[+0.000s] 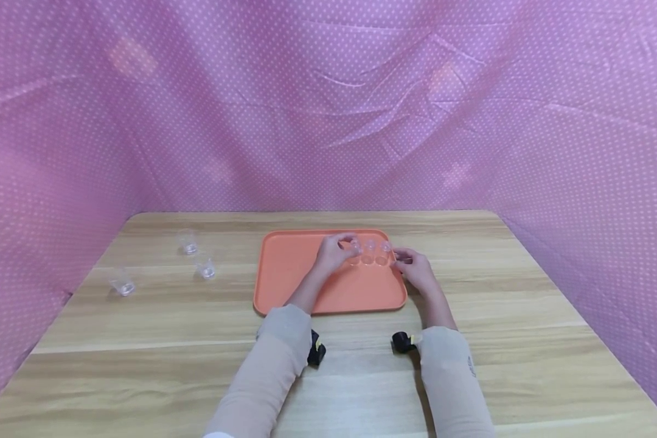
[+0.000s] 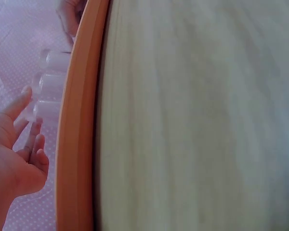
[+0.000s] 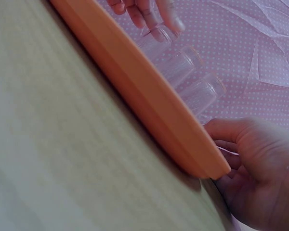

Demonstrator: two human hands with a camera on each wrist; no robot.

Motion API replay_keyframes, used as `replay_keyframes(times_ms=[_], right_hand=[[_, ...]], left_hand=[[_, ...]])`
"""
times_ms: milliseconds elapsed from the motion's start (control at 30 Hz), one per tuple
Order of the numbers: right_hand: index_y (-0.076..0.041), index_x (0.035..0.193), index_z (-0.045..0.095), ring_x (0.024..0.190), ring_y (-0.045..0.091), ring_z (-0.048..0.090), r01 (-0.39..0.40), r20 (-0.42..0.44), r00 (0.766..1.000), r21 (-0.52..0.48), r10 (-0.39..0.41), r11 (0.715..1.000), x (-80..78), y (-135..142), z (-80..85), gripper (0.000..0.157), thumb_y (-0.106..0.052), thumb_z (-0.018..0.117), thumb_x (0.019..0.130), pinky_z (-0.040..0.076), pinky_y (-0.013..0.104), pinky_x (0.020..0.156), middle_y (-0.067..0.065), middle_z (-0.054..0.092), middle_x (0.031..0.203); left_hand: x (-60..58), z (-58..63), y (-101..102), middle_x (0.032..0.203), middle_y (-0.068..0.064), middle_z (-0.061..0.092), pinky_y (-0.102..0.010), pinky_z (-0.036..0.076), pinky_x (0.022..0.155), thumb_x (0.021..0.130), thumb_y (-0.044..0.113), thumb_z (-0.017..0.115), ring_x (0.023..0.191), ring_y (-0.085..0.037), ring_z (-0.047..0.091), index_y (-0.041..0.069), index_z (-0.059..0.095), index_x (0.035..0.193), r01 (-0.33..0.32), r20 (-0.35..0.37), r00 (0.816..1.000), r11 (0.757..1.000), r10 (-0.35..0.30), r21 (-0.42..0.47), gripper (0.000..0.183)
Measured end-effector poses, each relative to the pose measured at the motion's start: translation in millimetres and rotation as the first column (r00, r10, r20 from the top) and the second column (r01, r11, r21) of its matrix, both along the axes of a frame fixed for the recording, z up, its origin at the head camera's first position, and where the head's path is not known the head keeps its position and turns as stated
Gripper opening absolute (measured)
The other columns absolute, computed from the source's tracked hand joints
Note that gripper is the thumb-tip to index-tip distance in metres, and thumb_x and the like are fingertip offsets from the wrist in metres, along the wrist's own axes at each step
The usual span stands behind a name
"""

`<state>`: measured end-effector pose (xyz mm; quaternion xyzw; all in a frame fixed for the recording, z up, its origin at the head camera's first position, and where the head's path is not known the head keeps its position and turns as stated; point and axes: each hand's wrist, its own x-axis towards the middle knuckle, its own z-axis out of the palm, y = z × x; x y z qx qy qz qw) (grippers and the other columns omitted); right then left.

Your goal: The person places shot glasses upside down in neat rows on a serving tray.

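Three small clear cups stand side by side in a row on the orange tray [image 1: 285, 274], toward its back right. My left hand [image 1: 331, 252] has its thumb and fingers around the rim of the leftmost cup [image 2: 47, 110]. Beside it are the middle cup [image 3: 179, 67] and the rightmost cup [image 3: 202, 94]. At the tray's right edge, my right hand [image 1: 416, 271] lies with loosely bent fingers close by the rightmost cup, holding nothing. The tray's raised side hides the cups' lower parts in both wrist views.
On the wooden table [image 1: 142, 365], left of the tray, stand three more clear cups: a back one [image 1: 189, 248], a nearer one [image 1: 206, 269] and one farther left [image 1: 124, 286]. A pink dotted cloth [image 1: 328, 121] hangs around the back and sides.
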<state>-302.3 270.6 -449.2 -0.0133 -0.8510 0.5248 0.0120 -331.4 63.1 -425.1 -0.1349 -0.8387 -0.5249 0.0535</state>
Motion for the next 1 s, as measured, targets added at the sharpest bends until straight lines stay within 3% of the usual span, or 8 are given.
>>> replay_keyframes(times_ms=[233,467,567,767,900,1000], right_hand=[[-0.005,0.109,0.050,0.090,0.023,0.046,0.005,-0.007,1.000,0.003,-0.005,1.000,-0.1,-3,-1.6,0.033,-0.009,0.055,0.076,0.040,0.033,0.073,0.012,0.052,0.099],[-0.003,0.106,0.052,0.087,0.023,0.047,-0.019,-0.089,0.996,0.015,0.020,1.000,1.8,1,-4.0,0.034,-0.013,0.058,0.074,0.040,0.033,0.072,0.012,0.053,0.094],[-0.004,0.107,0.051,0.087,0.023,0.047,-0.013,-0.082,0.997,0.010,0.014,1.000,2.5,2,-3.1,0.034,-0.013,0.058,0.074,0.040,0.034,0.072,0.011,0.053,0.096],[-0.006,0.109,0.049,0.091,0.023,0.045,-0.008,-0.025,1.000,0.006,0.009,1.000,0.1,3,-4.5,0.035,-0.010,0.055,0.075,0.038,0.035,0.075,0.011,0.051,0.101],[-0.004,0.109,0.049,0.090,0.023,0.046,-0.010,-0.030,1.000,0.016,0.011,1.000,-0.2,2,-4.2,0.034,-0.009,0.055,0.076,0.038,0.034,0.075,0.012,0.051,0.101],[-0.004,0.108,0.049,0.090,0.023,0.046,-0.011,-0.036,0.999,0.024,0.012,1.000,0.4,0,-3.7,0.033,-0.009,0.054,0.076,0.039,0.033,0.074,0.012,0.051,0.100]], left_hand=[[6.9,14.7,-22,0.100,-0.004,0.055,-0.029,0.038,0.063,0.064,0.026,0.069,0.088,-0.026,0.045,0.013,0.056,0.105,0.000,-0.008,1.000,0.997,0.000,0.083,0.045],[14.4,34.4,-59,0.100,-0.001,0.055,-0.029,0.037,0.062,0.061,0.030,0.070,0.085,-0.023,0.044,0.015,0.057,0.103,-0.084,-0.051,0.995,0.989,0.090,0.118,0.047],[19.6,38.9,-78,0.100,0.000,0.055,-0.030,0.036,0.063,0.061,0.032,0.070,0.085,-0.023,0.044,0.016,0.057,0.103,-0.123,-0.070,0.989,0.985,0.132,0.121,0.047],[32.2,42.0,-124,0.099,-0.007,0.054,-0.029,0.035,0.065,0.061,0.031,0.070,0.083,-0.022,0.044,0.012,0.058,0.102,-0.207,-0.145,0.964,0.970,0.224,0.123,0.047],[40.4,43.0,-155,0.101,-0.006,0.051,-0.032,0.036,0.067,0.061,0.032,0.070,0.086,-0.021,0.043,0.013,0.057,0.104,-0.306,-0.107,0.943,0.947,0.316,0.100,0.049],[33.5,28.2,-184,0.105,-0.003,0.049,-0.036,0.037,0.062,0.061,0.036,0.069,0.089,-0.021,0.041,0.018,0.056,0.106,-0.377,-0.091,0.919,0.922,0.384,0.087,0.050]])
